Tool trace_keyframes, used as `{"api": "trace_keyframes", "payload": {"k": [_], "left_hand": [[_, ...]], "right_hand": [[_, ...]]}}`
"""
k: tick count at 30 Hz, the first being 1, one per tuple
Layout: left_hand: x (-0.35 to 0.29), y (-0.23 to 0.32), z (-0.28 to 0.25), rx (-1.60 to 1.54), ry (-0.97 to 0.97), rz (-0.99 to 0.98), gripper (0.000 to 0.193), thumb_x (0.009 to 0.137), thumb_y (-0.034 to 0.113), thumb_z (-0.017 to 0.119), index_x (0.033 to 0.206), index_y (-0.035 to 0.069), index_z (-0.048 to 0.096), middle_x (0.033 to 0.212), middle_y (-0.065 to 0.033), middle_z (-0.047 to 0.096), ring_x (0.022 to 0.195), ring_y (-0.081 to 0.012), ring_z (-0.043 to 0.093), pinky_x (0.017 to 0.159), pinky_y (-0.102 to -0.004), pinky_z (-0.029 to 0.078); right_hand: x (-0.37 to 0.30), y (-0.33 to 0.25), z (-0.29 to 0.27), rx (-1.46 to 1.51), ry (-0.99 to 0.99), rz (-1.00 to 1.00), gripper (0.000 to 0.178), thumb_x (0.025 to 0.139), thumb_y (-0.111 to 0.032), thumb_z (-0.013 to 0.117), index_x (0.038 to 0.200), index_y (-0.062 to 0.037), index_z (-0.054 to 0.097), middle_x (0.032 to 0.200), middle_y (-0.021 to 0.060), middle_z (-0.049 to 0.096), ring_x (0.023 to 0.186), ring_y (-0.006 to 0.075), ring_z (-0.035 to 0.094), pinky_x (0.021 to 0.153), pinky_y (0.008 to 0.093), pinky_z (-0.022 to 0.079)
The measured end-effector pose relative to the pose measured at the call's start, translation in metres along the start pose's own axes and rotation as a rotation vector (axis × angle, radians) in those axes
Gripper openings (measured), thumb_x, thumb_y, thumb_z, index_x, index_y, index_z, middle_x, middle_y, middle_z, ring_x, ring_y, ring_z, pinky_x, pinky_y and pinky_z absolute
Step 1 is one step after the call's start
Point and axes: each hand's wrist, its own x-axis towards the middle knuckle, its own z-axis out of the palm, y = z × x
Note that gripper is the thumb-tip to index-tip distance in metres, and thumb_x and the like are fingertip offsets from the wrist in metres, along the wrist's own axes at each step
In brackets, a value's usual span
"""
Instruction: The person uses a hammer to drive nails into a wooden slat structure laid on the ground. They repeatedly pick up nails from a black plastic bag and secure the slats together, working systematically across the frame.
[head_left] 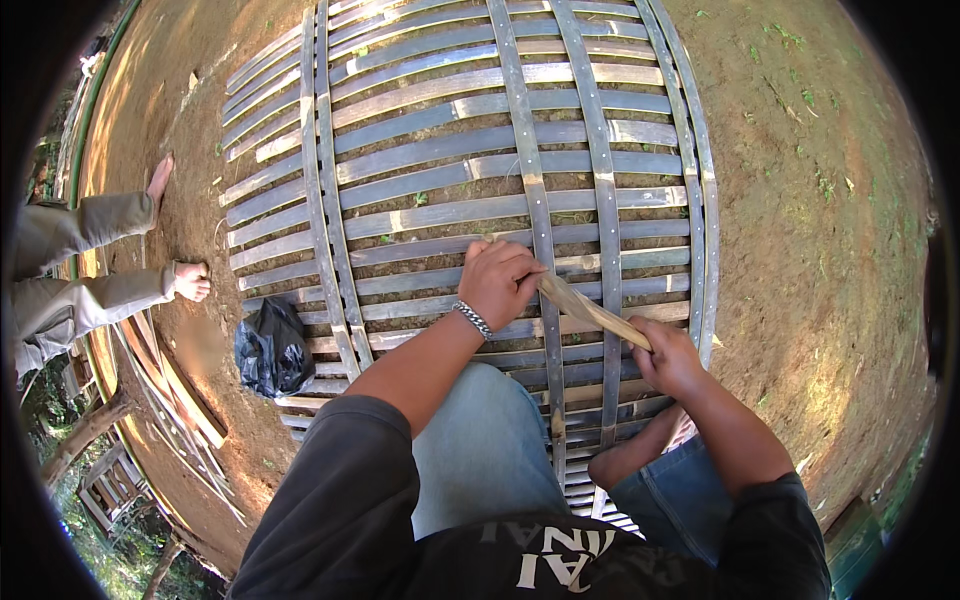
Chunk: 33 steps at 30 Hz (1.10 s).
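Observation:
A flat, tan, blade-shaped piece [588, 308] slants between my hands above a slatted frame [440, 212]. It is broader toward its far left end and narrows toward the right. My right hand [672, 358] is wrapped round the narrow end. At the other end, my left hand [497, 280] is closed, thumb and fingers pinched against the tip; a chain bracelet circles that wrist. The frame is made of grey-brown bamboo-like strips crossed by long lengthwise strips, with small dots like nail heads along them. My knee and bare foot rest on or over its near part.
A black plastic bag [272, 347] lies at the frame's left edge. Another person's bare feet [190, 281] stand on the dirt ground [800, 200] to the left. Long split strips [180, 385] lie on the ground below them.

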Motion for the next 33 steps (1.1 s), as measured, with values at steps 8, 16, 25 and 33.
{"api": "trace_keyframes", "payload": {"k": [8,16,25,33], "left_hand": [[0.001,0.002,-0.001,0.021,-0.023,-0.024,0.011,0.075,0.01,0.078,0.083,0.015,0.073,0.085,0.002,0.067,0.084,-0.0192,0.063,0.078,-0.0376,0.037],[0.0,0.002,-0.001,0.022,-0.046,-0.041,0.008,0.078,0.016,0.079,0.085,0.015,0.075,0.085,0.0021,0.067,0.085,-0.0198,0.063,0.08,-0.038,0.038],[-0.012,0.05,-0.008,0.155,-0.005,-0.653,0.044,0.086,0.02,0.073,0.127,0.011,0.063,0.132,-0.0115,0.058,0.13,-0.0306,0.049,0.113,-0.0496,0.029],[-0.028,0.099,0.08,0.451,0.455,-1.303,0.061,0.103,0.029,0.046,0.155,0.0,0.031,0.166,-0.0216,0.017,0.155,-0.036,0.017,0.124,-0.0585,0.009]], "right_hand": [[0.001,0.0,-0.004,-0.055,-0.023,0.042,0.034,0.082,-0.004,0.066,0.115,-0.0089,0.061,0.093,0.0175,0.069,0.082,0.0397,0.069,0.072,0.0478,0.056],[-0.006,0.004,-0.005,-0.037,0.0,0.174,0.032,0.084,-0.004,0.065,0.114,-0.01,0.062,0.086,0.0183,0.068,0.081,0.0406,0.068,0.071,0.0482,0.055],[-0.005,-0.011,-0.022,0.159,0.017,0.265,0.028,0.09,-0.009,0.065,0.117,-0.0102,0.062,0.085,0.019,0.069,0.079,0.0406,0.069,0.07,0.0462,0.055],[0.009,-0.003,-0.026,0.021,-0.094,0.125,0.036,0.086,-0.011,0.067,0.121,-0.0137,0.061,0.093,0.0175,0.071,0.082,0.0395,0.07,0.073,0.0477,0.058]]}}
